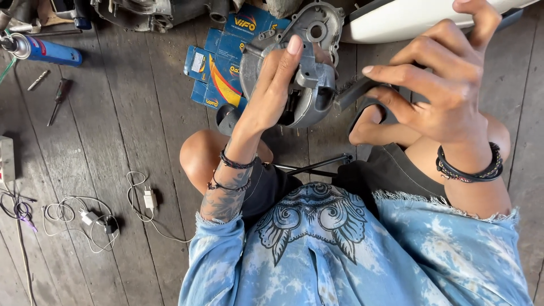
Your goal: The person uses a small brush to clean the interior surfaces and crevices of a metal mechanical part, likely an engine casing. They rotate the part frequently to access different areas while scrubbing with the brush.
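My left hand [271, 90] grips a grey cast-metal engine housing [309, 85] and holds it up above my knees. Against the housing's right side my right hand [442, 96] holds a dark brush [354, 93], its bristled end touching the metal. Behind the held part lies a second grey metal casing [317, 25] with a round hole. Both wrists wear dark bracelets.
Several blue cardboard boxes [218, 62] lie on the wooden plank floor [130, 124]. A blue spray can [48, 51], a screwdriver [58, 99] and a drill bit [38, 79] lie at the far left. White chargers with cables [90, 218] sit near left. A white panel [408, 20] is at the top right.
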